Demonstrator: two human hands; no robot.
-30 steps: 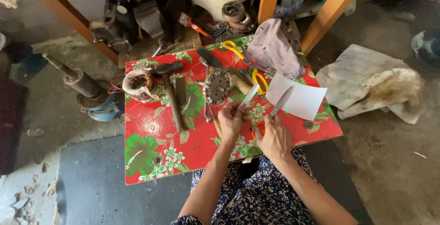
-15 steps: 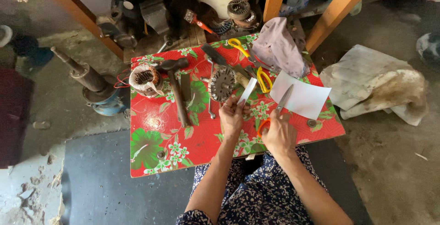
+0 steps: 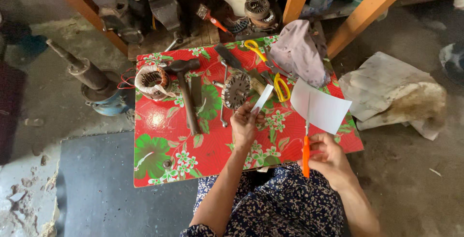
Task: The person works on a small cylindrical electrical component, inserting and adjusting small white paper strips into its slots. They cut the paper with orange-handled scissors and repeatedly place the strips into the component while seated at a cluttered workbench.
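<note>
Looking down, head view: person seated at a low bench [image 3: 159, 159] covered in red floral oilcloth. Right hand [image 3: 328, 157] closed around the orange handles of a pair of scissors [image 3: 306, 143]; blades point toward 12 o'clock, long axis running straight away from the body. Blades are into the near edge of a white paper sheet [image 3: 321, 106], which lies at 12 o'clock from that hand, over the bench's right edge. Left hand [image 3: 244, 126] closed, pinching a narrow white paper strip [image 3: 263, 98]; strip slants up toward 1 o'clock from the fingers. Sheet sits at 3 o'clock of the left hand, apart from it; right hand is plainly the nearer one. Whether anything but the scissors supports the sheet, cannot tell

Around: toothed metal disc [image 3: 237, 91] just at 11 o'clock of the left hand; hammer [image 3: 186, 97] and wound motor coil [image 3: 152, 81] farther toward 9 o'clock; yellow-handled scissors [image 3: 280, 85] and grey cloth [image 3: 299, 51] at 12 o'clock
</note>
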